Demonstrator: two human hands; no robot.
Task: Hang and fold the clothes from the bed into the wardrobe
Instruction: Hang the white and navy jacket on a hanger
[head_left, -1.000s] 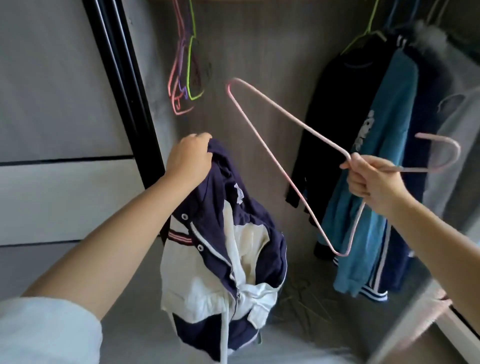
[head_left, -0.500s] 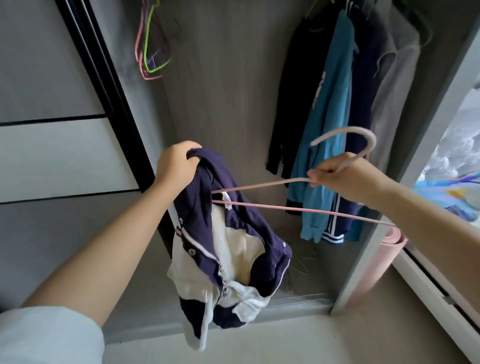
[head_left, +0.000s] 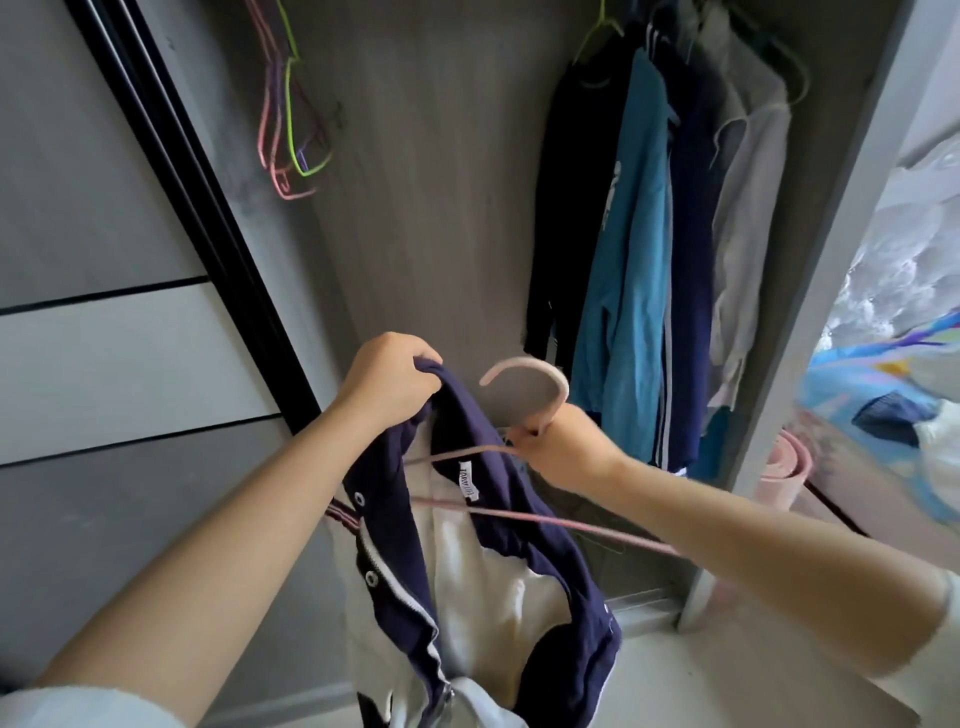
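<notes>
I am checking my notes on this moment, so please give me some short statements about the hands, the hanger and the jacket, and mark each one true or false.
1. The left hand grips the navy and white jacket at its collar. True.
2. The right hand holds a green hanger. False: it holds the pink hanger, just below the hook.
3. The pink hanger already hangs in the wardrobe. False: it is in the hand, one end inside the jacket's neck opening.
4. A blue garment hangs in the wardrobe. True.
5. Empty hangers hang at the upper left. True.
</notes>
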